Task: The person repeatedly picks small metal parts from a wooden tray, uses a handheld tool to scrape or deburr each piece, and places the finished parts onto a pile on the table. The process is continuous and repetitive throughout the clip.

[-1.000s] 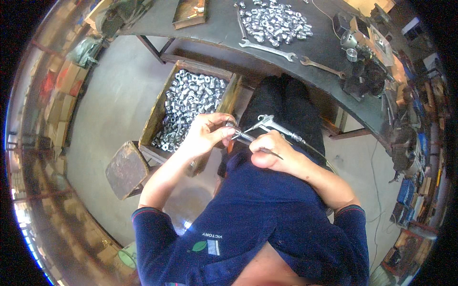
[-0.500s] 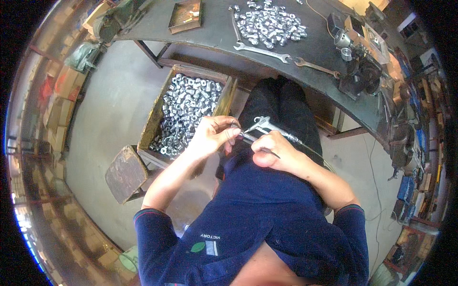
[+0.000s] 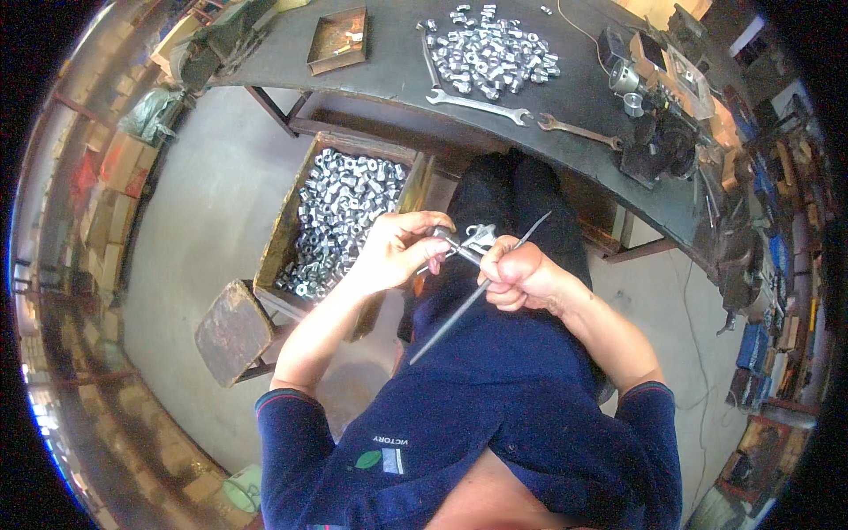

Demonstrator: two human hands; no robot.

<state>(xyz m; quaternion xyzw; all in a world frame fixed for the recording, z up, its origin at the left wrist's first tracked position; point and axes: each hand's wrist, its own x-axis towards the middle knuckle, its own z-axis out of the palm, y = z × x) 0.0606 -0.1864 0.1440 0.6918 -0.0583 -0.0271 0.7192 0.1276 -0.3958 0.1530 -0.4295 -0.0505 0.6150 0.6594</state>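
My left hand (image 3: 405, 247) pinches a small metal fitting (image 3: 443, 234) between thumb and fingers, partly covered by them. My right hand (image 3: 521, 272) is closed around a long thin grey metal bar (image 3: 450, 324), tapered at its ends and slanting across my lap. From the same fist a short metal shaft (image 3: 468, 254) runs to the fitting, so bar and shaft look like one T-shaped tool; the fingers hide any joint. Just behind the hands a silver air blow gun (image 3: 481, 235) lies on my thighs, partly hidden.
An open wooden crate (image 3: 272, 252) full of metal fittings (image 3: 340, 212) stands left of my legs, beside a wooden stool (image 3: 233, 332). On the dark workbench (image 3: 397, 75) lie a pile of fittings (image 3: 495, 57), spanners (image 3: 477, 108) and a shallow tray (image 3: 337, 60).
The thin bar has swung round and now shows lengthwise across my lap. My right hand has turned, with its fingers now showing. My left hand stays at the fitting.
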